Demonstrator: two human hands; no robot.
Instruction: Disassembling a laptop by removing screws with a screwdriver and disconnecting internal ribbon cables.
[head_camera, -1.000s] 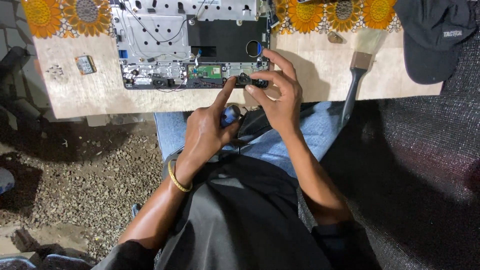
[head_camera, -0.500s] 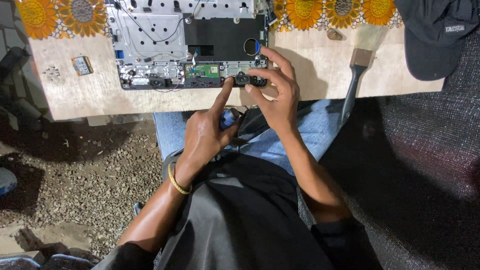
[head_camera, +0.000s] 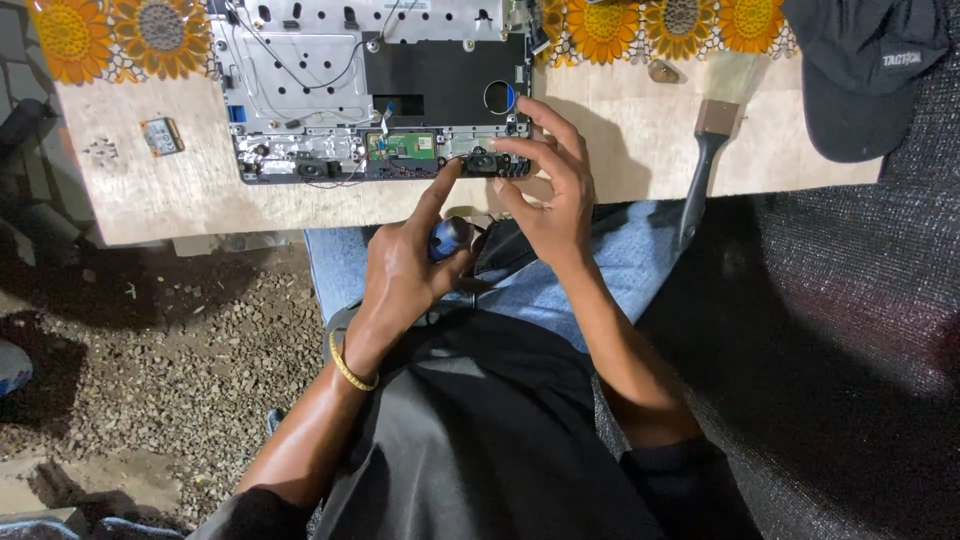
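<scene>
Fingers (head_camera: 520, 150) of the right hand (head_camera: 550, 200) pinch a small black speaker module (head_camera: 486, 161) at the near edge of the opened laptop chassis (head_camera: 370, 95), thumb on its near side and fingertips over its top. The module sits in the chassis's near right corner, just right of a small green circuit board (head_camera: 400, 146).

The left hand (head_camera: 405, 270) is clenched around a blue-handled screwdriver (head_camera: 449, 238), its forefinger stretched out to touch the chassis edge just left of the module.

The chassis lies at the middle of the tabletop (head_camera: 150, 200), close to its near edge. A paintbrush (head_camera: 705, 150) lies to the right, its handle overhanging the near edge. A small card (head_camera: 161, 136) rests near the left edge, and a black cap (head_camera: 860, 70) covers the far right corner.
</scene>
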